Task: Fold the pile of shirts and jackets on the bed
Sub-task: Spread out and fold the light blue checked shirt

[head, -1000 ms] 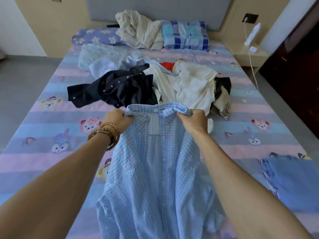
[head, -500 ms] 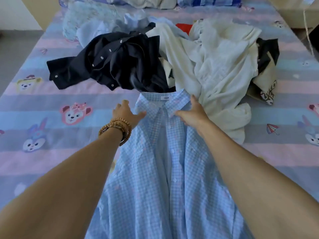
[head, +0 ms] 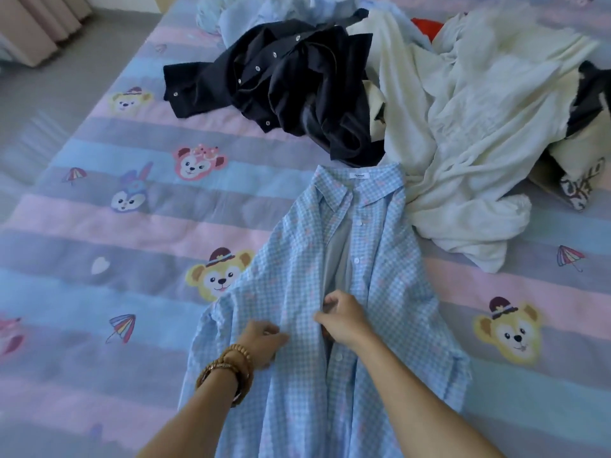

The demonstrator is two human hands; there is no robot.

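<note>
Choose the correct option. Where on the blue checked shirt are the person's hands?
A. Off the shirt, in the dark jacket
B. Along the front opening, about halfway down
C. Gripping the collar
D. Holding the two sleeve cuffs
B. The left hand and right hand both sit on the blue checked shirt by its front opening, well below the collar, which lies untouched.

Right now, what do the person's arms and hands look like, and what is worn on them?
Both forearms are bare, with no sleeves in view. The left hand has beaded bracelets of brown wooden beads stacked at the wrist. The right hand shows no bracelet or watch. No gloves on either hand.
</note>
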